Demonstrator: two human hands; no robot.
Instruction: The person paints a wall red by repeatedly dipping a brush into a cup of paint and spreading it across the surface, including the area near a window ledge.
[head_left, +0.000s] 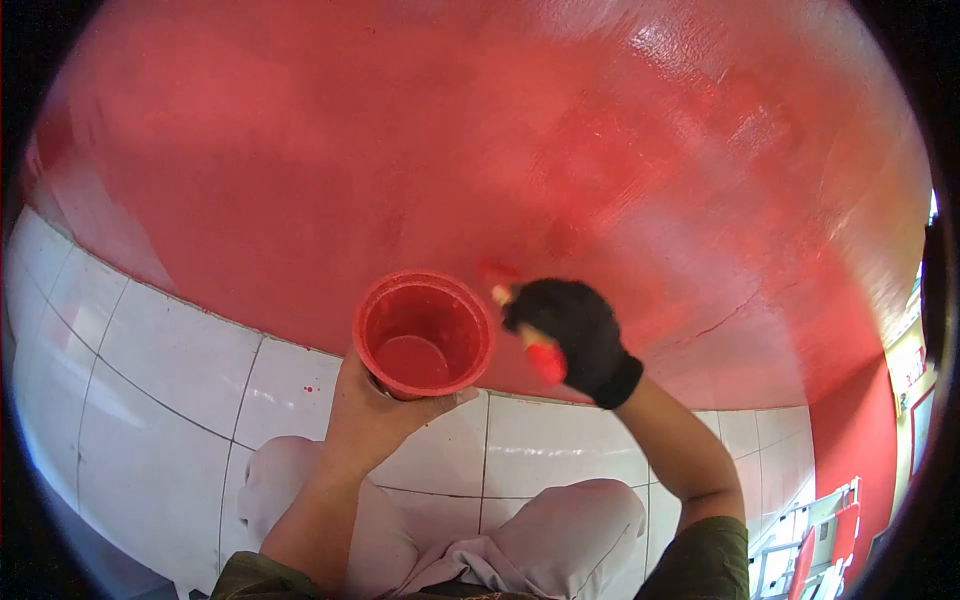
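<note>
My bare left hand [385, 410] is wrapped round the lower part of a red bucket [375, 375], tilted so its inside shows. Red paint [412, 362] lies at the bottom. To its right, my right hand [575, 335], in a black glove, grips a paintbrush [538, 345] by its wooden handle, which has a red end. The brush's red bristles, blurred, are close to the red wall [300, 180] in front of me. Wet-looking glossy patches show on the wall's upper right.
White floor tiles [180, 355] run along the wall's foot, with small red paint drops [312, 389] left of the bucket. My bent knees [585, 515] are below my hands. A metal ladder-like frame [820, 535] stands at lower right.
</note>
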